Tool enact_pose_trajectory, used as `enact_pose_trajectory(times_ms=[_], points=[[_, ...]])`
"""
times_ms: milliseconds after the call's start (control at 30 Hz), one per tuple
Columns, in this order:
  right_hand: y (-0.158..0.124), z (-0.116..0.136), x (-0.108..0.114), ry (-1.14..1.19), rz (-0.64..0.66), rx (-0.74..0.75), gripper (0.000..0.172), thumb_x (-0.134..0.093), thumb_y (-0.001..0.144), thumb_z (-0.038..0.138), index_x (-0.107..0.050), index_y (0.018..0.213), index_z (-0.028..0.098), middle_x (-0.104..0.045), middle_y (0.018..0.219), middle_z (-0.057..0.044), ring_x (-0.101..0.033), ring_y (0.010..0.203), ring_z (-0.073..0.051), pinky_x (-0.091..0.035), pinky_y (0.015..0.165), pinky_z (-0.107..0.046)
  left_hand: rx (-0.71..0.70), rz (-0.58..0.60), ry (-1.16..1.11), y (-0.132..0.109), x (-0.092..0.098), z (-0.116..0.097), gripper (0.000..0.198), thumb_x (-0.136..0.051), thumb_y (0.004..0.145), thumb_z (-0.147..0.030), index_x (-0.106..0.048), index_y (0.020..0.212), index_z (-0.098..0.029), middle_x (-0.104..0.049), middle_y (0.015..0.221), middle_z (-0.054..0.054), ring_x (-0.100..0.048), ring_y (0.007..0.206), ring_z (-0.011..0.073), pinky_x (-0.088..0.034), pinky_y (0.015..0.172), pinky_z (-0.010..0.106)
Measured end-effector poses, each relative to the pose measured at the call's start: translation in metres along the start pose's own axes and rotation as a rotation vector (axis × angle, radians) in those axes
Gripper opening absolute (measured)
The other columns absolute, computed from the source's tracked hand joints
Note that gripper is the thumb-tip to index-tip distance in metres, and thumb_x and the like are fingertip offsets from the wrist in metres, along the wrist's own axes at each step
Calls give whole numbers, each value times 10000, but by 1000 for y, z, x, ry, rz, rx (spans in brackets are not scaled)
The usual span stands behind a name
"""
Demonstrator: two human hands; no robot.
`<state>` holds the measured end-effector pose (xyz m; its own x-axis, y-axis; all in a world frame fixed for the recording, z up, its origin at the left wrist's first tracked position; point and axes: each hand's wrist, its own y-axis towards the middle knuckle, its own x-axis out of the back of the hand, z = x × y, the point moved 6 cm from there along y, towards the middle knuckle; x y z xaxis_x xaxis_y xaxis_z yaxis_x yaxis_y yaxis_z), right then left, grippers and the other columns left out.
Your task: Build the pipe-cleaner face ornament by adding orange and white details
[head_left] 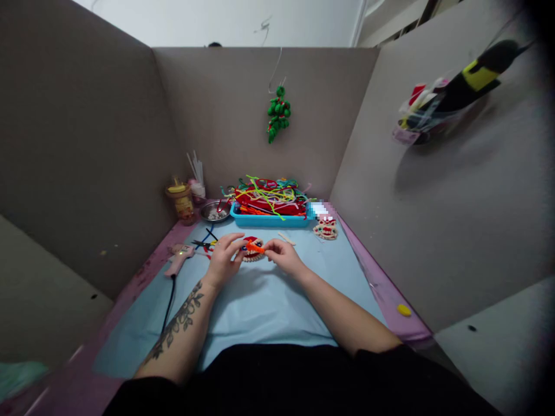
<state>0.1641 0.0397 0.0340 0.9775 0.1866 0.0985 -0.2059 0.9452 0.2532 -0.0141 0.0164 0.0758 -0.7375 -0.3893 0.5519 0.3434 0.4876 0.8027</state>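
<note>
Both hands meet over the middle of the blue cloth point(277, 312), around a short orange pipe cleaner piece point(255, 248). My left hand point(225, 259) has its fingers closed at the piece's left end. At the right end, my right hand point(284, 256) pinches it between thumb and fingertips. Just behind and below the orange piece lies a red, white and blue Santa-like craft face point(253, 258), partly covered by it and by my left fingers. A thin cream strip point(286, 238) rests beyond my right hand.
A blue tray point(271, 221) heaped with coloured pipe cleaners stands at the back. Leftward are a glue gun point(178, 260), pliers point(202, 245), a metal bowl point(215, 211) and a lidded cup point(182, 203). More craft faces point(325, 231) lie right. Grey panels point(260, 69) enclose the table.
</note>
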Motion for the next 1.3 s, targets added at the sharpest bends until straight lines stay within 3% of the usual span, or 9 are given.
enact_pose_trajectory(times_ms=[167,500,633,767,900,1000,1100,1200,1300], points=[[-1,0,-3,-18,76,-5,105,-565,708,234,-623,778,182,-581,654,26,-510,583,-117,-402,574,-245,-100,82,81,3,-3,-5,236,-583,871,-236,-636,1101,-246,-643,1188,85,-531,1173,246,-430,966,439],[-7,18,2,-300,9,228,94,-610,790,265,-645,812,181,-659,780,-25,-590,718,-153,-457,684,-275,37,146,-116,2,-9,3,216,-529,902,-240,-680,1053,-204,-723,963,84,-644,909,193,-482,858,357],[-12,31,3,-506,-62,451,82,-552,829,189,-632,814,181,-650,774,-43,-586,720,-160,-461,688,-279,260,167,-253,1,-10,7,227,-574,867,-299,-718,1009,-195,-734,870,78,-654,815,189,-494,779,315],[-18,38,1,-709,-87,638,151,-478,880,165,-626,854,183,-666,821,-78,-599,802,-193,-472,759,-313,611,210,-478,-5,-21,19,273,-626,792,-363,-745,947,-171,-737,876,79,-641,735,185,-487,670,274],[-22,39,-4,-908,-85,711,202,-445,888,127,-638,888,190,-678,864,-89,-592,838,-204,-461,788,-324,981,222,-762,-20,-40,32,258,-714,645,-358,-731,762,-129,-653,618,30,-505,491,107,-388,481,220],[-21,38,-6,-965,-62,714,210,-448,881,114,-644,890,188,-681,875,-93,-588,835,-208,-455,781,-324,1150,211,-946,-29,-49,35,250,-756,572,-332,-692,665,-109,-589,542,10,-442,449,74,-325,441,198],[-18,35,-3,-883,-78,651,194,-462,870,118,-643,870,188,-677,855,-89,-593,837,-207,-460,776,-318,1137,175,-1021,-27,-47,34,330,-789,575,-328,-716,808,-106,-658,667,43,-500,513,81,-366,482,195],[-12,30,5,-708,-120,532,155,-498,843,127,-639,834,191,-670,800,-61,-598,774,-186,-466,740,-298,975,179,-970,-18,-39,29,436,-798,612,-324,-702,985,-120,-713,861,91,-615,681,143,-460,603,232],[-10,27,9,-544,-133,428,107,-546,814,155,-643,786,190,-667,762,-40,-594,719,-166,-461,703,-281,802,214,-811,-12,-33,25,442,-776,649,-321,-682,1031,-119,-719,933,117,-661,790,208,-510,709,303]])
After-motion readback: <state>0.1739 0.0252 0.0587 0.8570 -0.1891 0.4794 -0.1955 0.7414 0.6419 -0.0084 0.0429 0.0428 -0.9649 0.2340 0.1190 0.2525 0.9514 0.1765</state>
